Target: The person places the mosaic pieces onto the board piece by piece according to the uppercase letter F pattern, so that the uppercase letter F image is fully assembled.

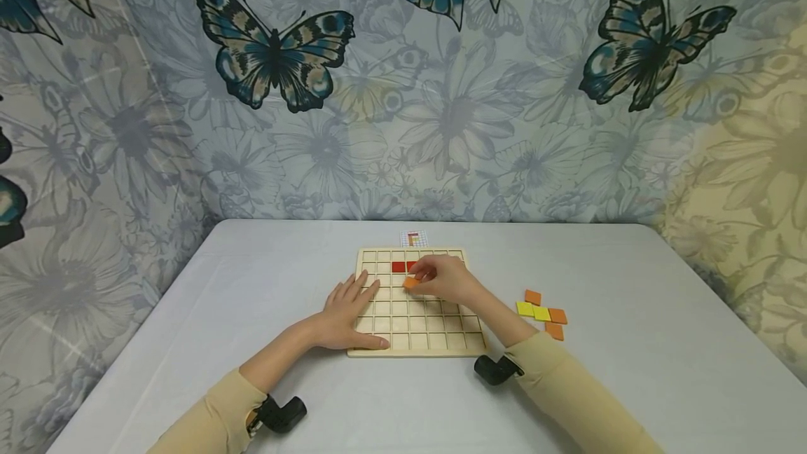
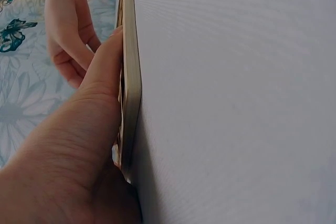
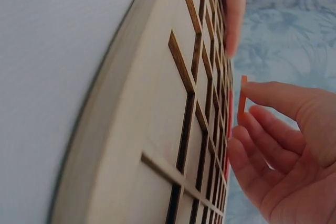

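A light wooden grid board [image 1: 416, 340] lies on the table, with raised lines forming square cells. Near its top, red square tiles [image 1: 398, 267] sit in a row of cells, partly covered by my right hand [image 1: 446, 277]. That hand pinches an orange square tile [image 1: 410, 282] between thumb and fingers, just above the board; in the right wrist view the orange tile [image 3: 242, 98] stands edge-on, off the surface. My left hand [image 1: 345, 314] rests on the board's left side with fingers spread. Its thumb lies along the front edge of the board [image 2: 132, 77] in the left wrist view.
Several loose tiles lie right of the board, including a yellow tile [image 1: 525, 309] and an orange tile [image 1: 555, 331]. Behind the board is a small card [image 1: 413, 238] printed with a coloured grid pattern. The white table [image 1: 284, 258] meets a butterfly-patterned backdrop [image 1: 454, 125].
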{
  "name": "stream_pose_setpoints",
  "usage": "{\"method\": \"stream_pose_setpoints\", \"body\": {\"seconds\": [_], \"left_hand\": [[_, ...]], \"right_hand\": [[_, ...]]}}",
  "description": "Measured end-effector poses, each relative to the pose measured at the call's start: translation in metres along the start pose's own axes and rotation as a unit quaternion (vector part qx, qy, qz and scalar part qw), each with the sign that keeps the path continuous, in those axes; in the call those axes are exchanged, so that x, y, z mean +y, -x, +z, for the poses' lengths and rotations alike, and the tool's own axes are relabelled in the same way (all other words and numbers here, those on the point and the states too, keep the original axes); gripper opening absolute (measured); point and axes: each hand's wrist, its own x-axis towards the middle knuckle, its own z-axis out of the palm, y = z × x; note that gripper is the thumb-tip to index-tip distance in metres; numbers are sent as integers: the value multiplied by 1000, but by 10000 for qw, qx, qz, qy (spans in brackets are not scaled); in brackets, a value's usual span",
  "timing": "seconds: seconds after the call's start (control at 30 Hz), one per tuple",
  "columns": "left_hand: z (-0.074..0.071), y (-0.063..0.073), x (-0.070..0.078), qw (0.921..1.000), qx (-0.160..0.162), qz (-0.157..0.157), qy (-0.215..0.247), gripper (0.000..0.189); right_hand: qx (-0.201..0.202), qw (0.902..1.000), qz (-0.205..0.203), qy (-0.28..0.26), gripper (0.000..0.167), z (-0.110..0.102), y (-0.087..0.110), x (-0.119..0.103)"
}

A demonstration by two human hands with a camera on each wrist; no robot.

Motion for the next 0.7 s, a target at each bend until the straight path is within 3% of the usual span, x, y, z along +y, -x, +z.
{"method": "stream_pose_setpoints", "body": {"seconds": [0.7], "left_hand": [[-1,0,1,10000,-69,12,-16,108]], "right_hand": [[100,9987,-213,442,13,17,-21,-10]]}}
